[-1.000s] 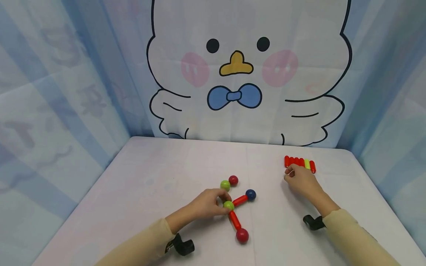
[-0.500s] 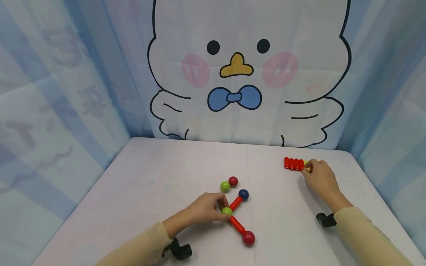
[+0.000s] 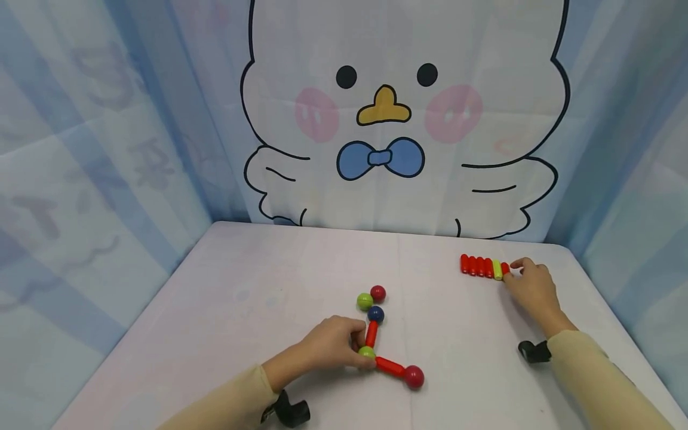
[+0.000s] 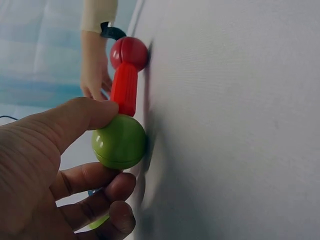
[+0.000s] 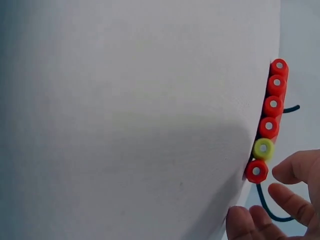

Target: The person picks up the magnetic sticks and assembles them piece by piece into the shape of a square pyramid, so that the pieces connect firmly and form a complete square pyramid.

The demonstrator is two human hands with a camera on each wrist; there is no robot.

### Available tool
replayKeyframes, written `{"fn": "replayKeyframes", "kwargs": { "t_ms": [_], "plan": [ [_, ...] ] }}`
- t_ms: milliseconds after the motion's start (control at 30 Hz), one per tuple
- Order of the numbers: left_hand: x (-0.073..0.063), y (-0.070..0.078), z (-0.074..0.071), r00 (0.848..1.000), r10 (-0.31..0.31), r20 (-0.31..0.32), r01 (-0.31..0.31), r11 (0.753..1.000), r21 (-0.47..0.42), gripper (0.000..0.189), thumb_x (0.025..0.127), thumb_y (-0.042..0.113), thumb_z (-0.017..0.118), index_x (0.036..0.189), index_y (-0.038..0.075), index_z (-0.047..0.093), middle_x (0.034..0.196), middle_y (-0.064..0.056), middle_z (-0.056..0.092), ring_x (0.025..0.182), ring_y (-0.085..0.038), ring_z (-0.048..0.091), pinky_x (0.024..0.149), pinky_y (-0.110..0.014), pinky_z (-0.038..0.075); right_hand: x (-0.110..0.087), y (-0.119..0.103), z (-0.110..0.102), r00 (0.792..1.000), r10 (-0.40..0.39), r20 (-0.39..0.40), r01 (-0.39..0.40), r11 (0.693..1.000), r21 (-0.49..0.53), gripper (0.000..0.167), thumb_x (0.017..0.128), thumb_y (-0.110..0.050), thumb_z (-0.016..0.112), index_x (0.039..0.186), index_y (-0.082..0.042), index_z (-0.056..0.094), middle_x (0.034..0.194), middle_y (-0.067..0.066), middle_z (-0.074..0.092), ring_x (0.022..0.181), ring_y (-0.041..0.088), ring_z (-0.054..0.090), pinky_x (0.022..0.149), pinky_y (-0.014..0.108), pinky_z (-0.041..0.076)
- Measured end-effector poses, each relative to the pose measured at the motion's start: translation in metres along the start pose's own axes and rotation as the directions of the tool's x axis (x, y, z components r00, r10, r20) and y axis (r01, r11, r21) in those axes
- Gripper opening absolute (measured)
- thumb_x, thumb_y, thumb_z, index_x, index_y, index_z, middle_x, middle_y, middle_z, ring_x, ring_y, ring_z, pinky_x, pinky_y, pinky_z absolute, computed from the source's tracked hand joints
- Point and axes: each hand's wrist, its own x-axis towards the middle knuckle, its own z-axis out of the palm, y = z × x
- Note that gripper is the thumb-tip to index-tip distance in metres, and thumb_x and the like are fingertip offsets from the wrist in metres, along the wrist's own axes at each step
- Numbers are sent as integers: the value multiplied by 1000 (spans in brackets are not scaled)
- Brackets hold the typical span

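My left hand [image 3: 333,343] pinches a green ball [image 4: 119,142] between thumb and fingers, low over the white tabletop. Two red rods join this ball: one red rod [image 3: 371,334] ends at a blue ball [image 3: 375,314], the other red rod [image 3: 390,367] at a red ball [image 3: 414,377]. At the back right, my right hand [image 3: 534,292] is beside a row of short rods, red except for one yellow-green rod [image 5: 263,149]. Its thumb and fingers are bent near the end red rod [image 5: 257,171]; the right wrist view shows a small gap between them.
A loose green ball [image 3: 364,301] and a loose red ball [image 3: 378,293] lie side by side just beyond the blue ball. Printed cloth [image 3: 376,197] hangs behind the table. Each wrist wears a black camera mount [image 3: 292,412].
My left hand has drawn slightly nearer and turned the joined piece counterclockwise, bringing the blue ball close to the loose balls. My right hand has moved rightward along the row to its end.
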Motion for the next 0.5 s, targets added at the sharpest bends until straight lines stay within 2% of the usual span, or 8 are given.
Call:
{"fn": "replayKeyframes", "kwargs": {
  "t_ms": [300, 500],
  "plan": [
    [-3, 5, 5, 1000, 15, 2, -15, 999, 51, 36, 79, 41, 88, 75, 22, 58, 63, 11, 55, 60, -6, 50, 54, -20, 39, 8, 2, 3, 1000, 27, 2, -27, 999, 22, 39, 100, -17, 54, 129, 10, 52, 123, 37, 49, 110, 50, 46, 90, 60, 51],
    [-3, 4, 7, 1000, -4, 1, 4, 998, 62, 36, 79, 43, 88, 76, 23, 57, 63, 10, 55, 61, -6, 50, 54, -20, 38, 12, 0, 1, 997, 70, 25, -71, 996, 49, 40, 99, -16, 59, 127, 11, 52, 122, 36, 57, 101, 44, 57, 83, 49, 58]
  ]
}}
